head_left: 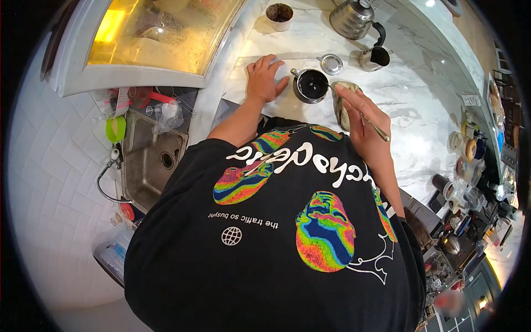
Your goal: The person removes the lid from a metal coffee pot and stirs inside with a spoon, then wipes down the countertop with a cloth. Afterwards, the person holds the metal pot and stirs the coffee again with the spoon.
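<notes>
My right hand point(366, 119) grips a long metal spoon point(378, 129) whose far end reaches into a small metal pot point(311, 98). Dark liquid point(313, 85) with a few pale spots lies inside the pot. To the left of the pot, my left hand point(264, 80) rests on the marble counter with its fingers spread, holding nothing. A round metal lid point(331, 64) lies just behind the pot. Partly under my right hand is a folded, greyish cloth point(341, 114).
At the back stand a gooseneck kettle point(352, 20), a small metal pitcher point(375, 58) and a stained cup point(279, 17). A lit glass case point(160, 36) is at upper left, above a sink point(146, 160). Jars and cups crowd the counter's right side.
</notes>
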Motion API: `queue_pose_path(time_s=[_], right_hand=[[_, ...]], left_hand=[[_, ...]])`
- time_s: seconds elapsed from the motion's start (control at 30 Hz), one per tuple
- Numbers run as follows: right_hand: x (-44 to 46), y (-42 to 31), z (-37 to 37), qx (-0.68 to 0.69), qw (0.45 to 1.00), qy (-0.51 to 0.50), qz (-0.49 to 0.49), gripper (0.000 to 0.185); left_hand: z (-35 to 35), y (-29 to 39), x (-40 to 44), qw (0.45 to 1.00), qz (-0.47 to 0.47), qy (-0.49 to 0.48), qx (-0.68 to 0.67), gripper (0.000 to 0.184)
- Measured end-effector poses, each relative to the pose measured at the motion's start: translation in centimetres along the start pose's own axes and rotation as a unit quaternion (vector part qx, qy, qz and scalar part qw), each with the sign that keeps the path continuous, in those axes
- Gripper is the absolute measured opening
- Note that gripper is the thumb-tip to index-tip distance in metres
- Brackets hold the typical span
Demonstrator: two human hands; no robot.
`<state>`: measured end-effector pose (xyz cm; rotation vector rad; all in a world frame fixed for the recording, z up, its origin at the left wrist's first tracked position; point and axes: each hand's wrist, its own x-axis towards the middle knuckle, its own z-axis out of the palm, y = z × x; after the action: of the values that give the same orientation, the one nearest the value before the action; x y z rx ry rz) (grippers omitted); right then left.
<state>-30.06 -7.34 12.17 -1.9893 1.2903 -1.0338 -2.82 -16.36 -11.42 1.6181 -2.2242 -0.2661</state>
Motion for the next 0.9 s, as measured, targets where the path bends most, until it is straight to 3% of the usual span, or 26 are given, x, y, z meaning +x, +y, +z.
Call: queue_pose_path(time_s=[0.9], right_hand=[[-0.2, -0.8, 0.1, -0.03, 1.0, -0.001, -0.003, 0.056]], left_hand=[[-0.2, 0.0, 0.0, 1.0, 0.002, -0.002, -0.006, 0.056]])
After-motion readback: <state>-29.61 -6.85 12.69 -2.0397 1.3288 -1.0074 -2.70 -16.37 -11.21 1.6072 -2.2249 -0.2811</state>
